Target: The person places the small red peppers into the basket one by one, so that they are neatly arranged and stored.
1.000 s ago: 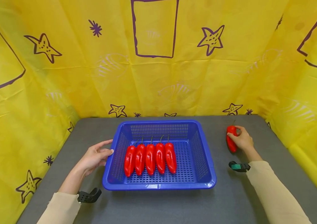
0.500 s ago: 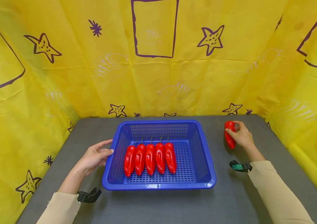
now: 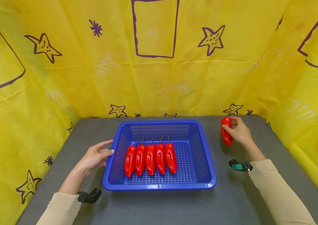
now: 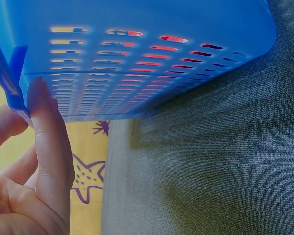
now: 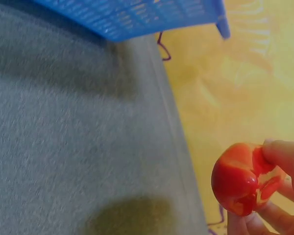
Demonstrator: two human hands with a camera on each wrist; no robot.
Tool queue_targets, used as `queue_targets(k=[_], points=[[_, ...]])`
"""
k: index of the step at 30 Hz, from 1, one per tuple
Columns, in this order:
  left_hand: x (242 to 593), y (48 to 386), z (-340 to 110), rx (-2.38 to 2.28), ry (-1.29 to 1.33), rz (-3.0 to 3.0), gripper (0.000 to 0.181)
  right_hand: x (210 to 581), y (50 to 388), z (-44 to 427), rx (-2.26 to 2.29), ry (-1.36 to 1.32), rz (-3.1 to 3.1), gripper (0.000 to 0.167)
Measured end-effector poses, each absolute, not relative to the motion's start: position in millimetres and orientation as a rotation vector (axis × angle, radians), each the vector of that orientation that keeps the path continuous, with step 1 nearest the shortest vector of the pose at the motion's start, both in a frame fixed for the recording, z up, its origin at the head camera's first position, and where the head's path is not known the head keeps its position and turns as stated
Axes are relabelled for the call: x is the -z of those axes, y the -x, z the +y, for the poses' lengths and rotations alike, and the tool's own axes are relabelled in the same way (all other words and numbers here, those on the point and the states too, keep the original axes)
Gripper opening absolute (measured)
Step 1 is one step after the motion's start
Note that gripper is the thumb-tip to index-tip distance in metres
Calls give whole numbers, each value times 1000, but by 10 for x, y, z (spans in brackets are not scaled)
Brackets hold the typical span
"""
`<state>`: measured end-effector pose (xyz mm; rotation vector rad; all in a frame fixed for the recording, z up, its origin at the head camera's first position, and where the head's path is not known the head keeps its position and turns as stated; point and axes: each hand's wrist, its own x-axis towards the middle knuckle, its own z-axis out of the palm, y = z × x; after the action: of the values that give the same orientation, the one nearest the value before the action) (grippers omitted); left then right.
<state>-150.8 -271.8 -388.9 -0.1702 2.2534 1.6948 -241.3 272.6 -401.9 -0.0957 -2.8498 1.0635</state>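
A blue plastic basket (image 3: 159, 187) stands in the middle of the table. Inside it, several glossy red peppers (image 3: 150, 159) lie side by side in a row, stems pointing away from me. My left hand (image 3: 92, 158) pinches the basket's left rim; in the left wrist view its thumb (image 4: 49, 132) lies below the rim against the slotted wall. To the right of the basket, my right hand (image 3: 240, 131) grips another red pepper (image 3: 226, 132) between thumb and fingers. That pepper (image 5: 235, 178) is off the table in the right wrist view, a shadow below it.
The dark grey table (image 3: 159, 207) reaches back to a yellow cloth (image 3: 159, 78) printed with purple starfish, which also hangs at both sides. Each wrist wears a black strap (image 3: 90, 197). The basket's raised right wall (image 3: 204, 156) stands between the held pepper and the row.
My right hand has lifted the pepper off the table and moved it slightly away from me and to the left. The left hand and the basket have stayed in place.
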Motion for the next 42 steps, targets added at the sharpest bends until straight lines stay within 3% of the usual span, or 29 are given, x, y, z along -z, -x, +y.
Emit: queue_targets(k=[42], points=[[3901, 1502, -2719, -1734, 160, 2215, 65, 3367, 2324, 1913, -1326, -192, -2866, 65]])
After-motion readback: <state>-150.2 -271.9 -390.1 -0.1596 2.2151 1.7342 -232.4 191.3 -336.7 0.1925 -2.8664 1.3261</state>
